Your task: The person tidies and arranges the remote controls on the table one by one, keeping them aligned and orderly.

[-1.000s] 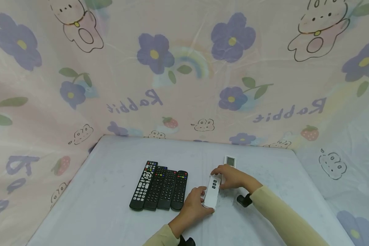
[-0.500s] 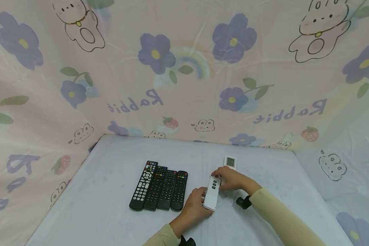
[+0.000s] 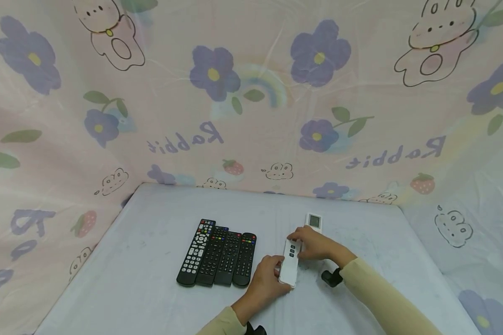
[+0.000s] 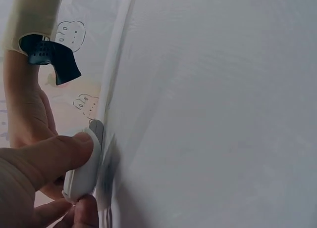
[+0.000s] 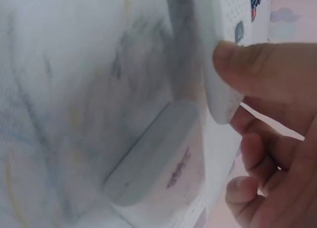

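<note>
A white remote control [image 3: 289, 266] with a few dark buttons is held between both hands over the right half of the table. My left hand [image 3: 265, 282] pinches its near end, thumb on one side and fingers on the other. At the far end, my right hand [image 3: 314, 243] grips it between thumb and fingers, as the right wrist view of the remote [image 5: 224, 94] shows. A second white remote [image 3: 314, 222] with a small screen lies just behind the right hand, which partly hides it. In the left wrist view, a grey rounded end [image 4: 97, 131] shows beyond the left thumb; cannot tell what it belongs to.
Several black remotes [image 3: 226, 258] lie side by side left of the hands, the leftmost with white buttons. A white-covered table [image 3: 134, 260] carries everything. Printed curtains [image 3: 251, 116] enclose it at the back and sides.
The near end of the held white remote has shifted slightly right. My right hand has come slightly nearer, uncovering more of the remote with the screen. The black remotes stay put.
</note>
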A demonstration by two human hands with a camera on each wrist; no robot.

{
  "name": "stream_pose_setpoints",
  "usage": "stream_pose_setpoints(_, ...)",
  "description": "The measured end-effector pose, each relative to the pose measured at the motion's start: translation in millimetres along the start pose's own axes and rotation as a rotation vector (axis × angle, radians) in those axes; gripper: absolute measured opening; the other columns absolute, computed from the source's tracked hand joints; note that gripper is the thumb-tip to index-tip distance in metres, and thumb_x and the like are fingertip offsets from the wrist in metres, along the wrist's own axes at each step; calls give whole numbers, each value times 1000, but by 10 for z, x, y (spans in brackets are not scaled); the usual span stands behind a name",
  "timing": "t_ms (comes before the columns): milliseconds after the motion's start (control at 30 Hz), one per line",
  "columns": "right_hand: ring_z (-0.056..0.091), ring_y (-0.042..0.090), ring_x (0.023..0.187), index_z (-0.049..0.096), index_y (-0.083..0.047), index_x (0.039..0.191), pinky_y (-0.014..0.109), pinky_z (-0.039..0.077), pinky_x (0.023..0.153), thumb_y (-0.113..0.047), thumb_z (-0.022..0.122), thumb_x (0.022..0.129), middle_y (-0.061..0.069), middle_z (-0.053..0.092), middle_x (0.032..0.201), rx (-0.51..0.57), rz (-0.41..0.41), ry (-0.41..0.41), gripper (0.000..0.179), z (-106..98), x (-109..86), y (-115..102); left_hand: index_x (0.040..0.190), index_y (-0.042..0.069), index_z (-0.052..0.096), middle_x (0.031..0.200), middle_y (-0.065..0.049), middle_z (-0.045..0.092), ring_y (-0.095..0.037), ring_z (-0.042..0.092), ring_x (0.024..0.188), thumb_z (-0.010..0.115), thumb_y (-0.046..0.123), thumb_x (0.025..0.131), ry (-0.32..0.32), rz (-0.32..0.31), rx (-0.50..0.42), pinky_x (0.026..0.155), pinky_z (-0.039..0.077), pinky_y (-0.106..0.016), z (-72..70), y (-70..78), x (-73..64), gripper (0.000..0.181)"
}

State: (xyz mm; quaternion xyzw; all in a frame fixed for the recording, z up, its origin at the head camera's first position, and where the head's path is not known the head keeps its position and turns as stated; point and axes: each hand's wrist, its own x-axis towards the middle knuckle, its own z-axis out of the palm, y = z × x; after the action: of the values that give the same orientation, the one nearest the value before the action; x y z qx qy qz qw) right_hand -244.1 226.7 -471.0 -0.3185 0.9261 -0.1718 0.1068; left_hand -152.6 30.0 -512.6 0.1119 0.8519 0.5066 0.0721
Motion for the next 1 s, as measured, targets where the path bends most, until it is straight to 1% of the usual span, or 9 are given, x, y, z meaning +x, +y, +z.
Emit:
stream_pose_setpoints(200,54,19,100,63,-5,124,39,48,85,-9,77,75,5,64,116,2,4,2,52,-36,1,-38,120,2,62,93,1,55,-2,49,73,91,7,57,44,39,22,61,44,-15,-22,15,-4,70)
stream_pose_setpoints(300,57,19,100,62,-3,126,39,51,86,-6,75,76,5,63,115,67,-2,-2,52,-58,-5,-50,120,1,63,94,0,56,-2,49,73,91,8,57,48,61,32,61,45,-14,-54,42,-15,69)
stream_pose_setpoints(367,57,17,98,61,-2,127,36,54,82,-3,73,77,5,62,114,123,-12,-10,51,-70,-5,-55,120,1,63,94,0,57,-3,50,73,92,11,58,45,68,45,60,45,-14,-83,66,-23,69)
stream_pose_setpoints(433,56,16,95,60,0,127,31,55,78,-1,72,78,5,62,113,174,-26,-22,51,-78,-2,-62,119,1,64,93,1,57,-3,51,73,92,15,58,44,94,89,59,43,-14,-110,73,-41,68)
stream_pose_setpoints(500,55,15,95,60,0,128,28,55,75,-1,72,78,5,61,113,204,-40,-32,51,-78,0,-67,119,2,65,92,2,57,-3,51,73,92,21,59,42,123,142,59,42,-13,-133,66,-61,68)
stream_pose_setpoints(600,55,14,96,60,-1,128,27,55,76,-2,73,79,4,61,114,232,-55,-41,51,-68,8,-75,118,5,67,93,4,60,0,50,72,91,33,60,58,193,269,58,40,-14,-176,34,-101,68)
stream_pose_setpoints(767,54,15,97,60,-3,128,30,55,78,-5,74,80,4,60,115,267,-74,-50,51,-51,30,-103,112,15,71,97,6,68,-3,56,75,84,57,61,125,328,565,56,42,-17,-282,-4,-143,67)
stream_pose_setpoints(833,54,14,97,60,-4,128,31,55,78,-7,75,80,3,60,115,272,-78,-52,51,-44,45,-117,109,19,71,96,8,68,-6,59,78,79,65,60,149,362,660,56,43,-18,-330,-21,-151,68)
stream_pose_setpoints(1000,55,15,97,60,-5,128,31,55,78,-9,76,79,2,60,115,292,-75,-55,51,-29,95,-164,108,23,70,95,10,67,-7,55,78,74,72,60,156,397,742,58,42,-18,-455,-68,-177,69)
